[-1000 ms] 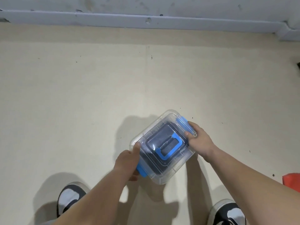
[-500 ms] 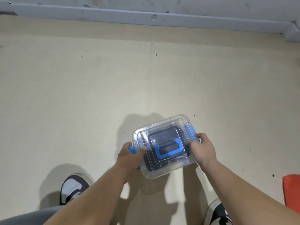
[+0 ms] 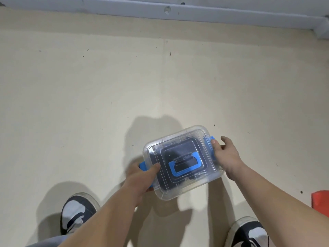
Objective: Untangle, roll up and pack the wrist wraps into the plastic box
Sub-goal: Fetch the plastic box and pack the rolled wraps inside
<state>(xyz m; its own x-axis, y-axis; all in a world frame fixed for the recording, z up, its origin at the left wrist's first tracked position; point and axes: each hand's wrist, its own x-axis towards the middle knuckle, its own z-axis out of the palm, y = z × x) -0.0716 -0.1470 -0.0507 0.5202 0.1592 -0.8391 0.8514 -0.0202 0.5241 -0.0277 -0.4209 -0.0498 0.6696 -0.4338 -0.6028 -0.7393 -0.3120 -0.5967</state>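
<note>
Head view: the plastic box [image 3: 206, 182], lid on, is held over the floor [image 3: 89, 104], with dark wrist wraps [image 3: 178, 150] showing through. Its long axis runs left to right. The left hand [image 3: 140, 179] grips one end and the right hand [image 3: 227, 155] the other, both equally near.

L sneaker [image 3: 78, 214], R sneaker [image 3: 249, 234]: blk w/ white panels, pale rims. Grey trouser leg [image 3: 48, 242]. Forearms [image 3: 110, 220] bare.

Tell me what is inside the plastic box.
Through the clear lid of the plastic box, a dark mass fills the middle. The blue handle covers part, so separate wraps cannot be told.
</note>
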